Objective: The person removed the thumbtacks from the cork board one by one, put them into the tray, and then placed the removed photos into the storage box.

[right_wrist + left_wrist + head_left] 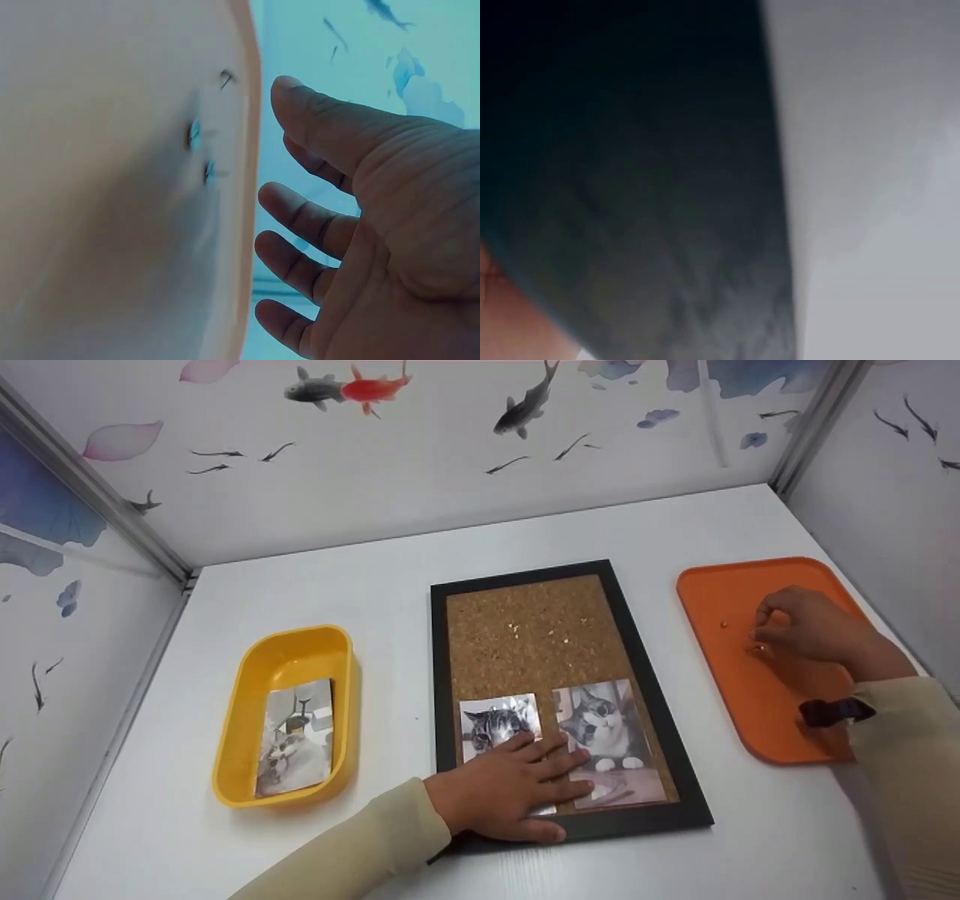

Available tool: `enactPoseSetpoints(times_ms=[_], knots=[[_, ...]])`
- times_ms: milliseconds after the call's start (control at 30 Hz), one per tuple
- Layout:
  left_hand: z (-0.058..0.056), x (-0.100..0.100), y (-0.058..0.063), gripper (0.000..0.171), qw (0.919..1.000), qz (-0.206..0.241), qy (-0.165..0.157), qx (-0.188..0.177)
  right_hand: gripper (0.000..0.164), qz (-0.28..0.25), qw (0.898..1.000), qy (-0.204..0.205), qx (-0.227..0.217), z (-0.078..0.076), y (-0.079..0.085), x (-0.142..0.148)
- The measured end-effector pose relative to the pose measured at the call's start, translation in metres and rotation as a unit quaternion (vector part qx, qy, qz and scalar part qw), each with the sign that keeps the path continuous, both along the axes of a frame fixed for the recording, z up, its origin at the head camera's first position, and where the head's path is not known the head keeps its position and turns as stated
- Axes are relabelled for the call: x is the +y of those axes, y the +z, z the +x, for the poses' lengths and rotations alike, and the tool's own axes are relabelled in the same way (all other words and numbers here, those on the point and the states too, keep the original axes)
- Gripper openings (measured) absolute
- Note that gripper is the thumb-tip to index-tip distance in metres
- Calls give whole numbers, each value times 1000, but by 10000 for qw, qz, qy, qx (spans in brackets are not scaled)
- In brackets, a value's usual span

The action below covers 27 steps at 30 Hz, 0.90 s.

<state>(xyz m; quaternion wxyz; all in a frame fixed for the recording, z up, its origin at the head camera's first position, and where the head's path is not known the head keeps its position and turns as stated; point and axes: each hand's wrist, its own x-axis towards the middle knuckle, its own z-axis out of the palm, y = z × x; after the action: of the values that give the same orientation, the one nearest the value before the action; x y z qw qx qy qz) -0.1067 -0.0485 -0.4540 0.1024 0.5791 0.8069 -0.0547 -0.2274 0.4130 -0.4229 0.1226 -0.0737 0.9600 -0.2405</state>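
My left hand (510, 791) lies flat with spread fingers over a tabby cat photo (495, 724) and the edge of a second cat photo (604, 735). Both photos are on the lower half of a black-framed cork board (525, 660); the hand hides part of the first. Above an orange tray (780, 720) hovers my right hand (814, 630), its fingers bent loosely. In the right wrist view no object shows between thumb and fingers. Several small tacks lie on the tray, among them one tack (194, 135) and another tack (210, 172), pins sticking out.
A yellow bin (225, 765) on the left contains a photo of a white cat (296, 742). The white table (375, 585) is bounded by fish-patterned panels (420, 472) at the back and sides. The left wrist view is mostly filled by the blurred dark frame (645, 187).
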Motion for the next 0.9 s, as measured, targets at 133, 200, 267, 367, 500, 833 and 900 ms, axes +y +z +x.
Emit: enactPoseSetpoints(times_ms=[133,200,267,367,500,833,900], knots=[[0,0,1,67,10000,11,4,4,13,70,9996,171,225,3,7,-12],[0,0,1,67,10000,20,7,-8,13,89,9989,284,367,4,10,-18],[0,-1,1,67,10000,24,8,-19,13,95,9977,412,528,5,13,-24],[0,0,1,67,10000,20,-1,5,14,99,9950,633,771,8,17,-34],[0,0,1,67,10000,30,-28,81,17,24,9918,840,959,11,22,-47],[0,0,0,67,9999,49,-36,137,18,78,9824,1328,1310,18,29,-83],[0,-1,0,67,9999,31,-25,125,17,102,9817,1392,1298,20,29,-89]])
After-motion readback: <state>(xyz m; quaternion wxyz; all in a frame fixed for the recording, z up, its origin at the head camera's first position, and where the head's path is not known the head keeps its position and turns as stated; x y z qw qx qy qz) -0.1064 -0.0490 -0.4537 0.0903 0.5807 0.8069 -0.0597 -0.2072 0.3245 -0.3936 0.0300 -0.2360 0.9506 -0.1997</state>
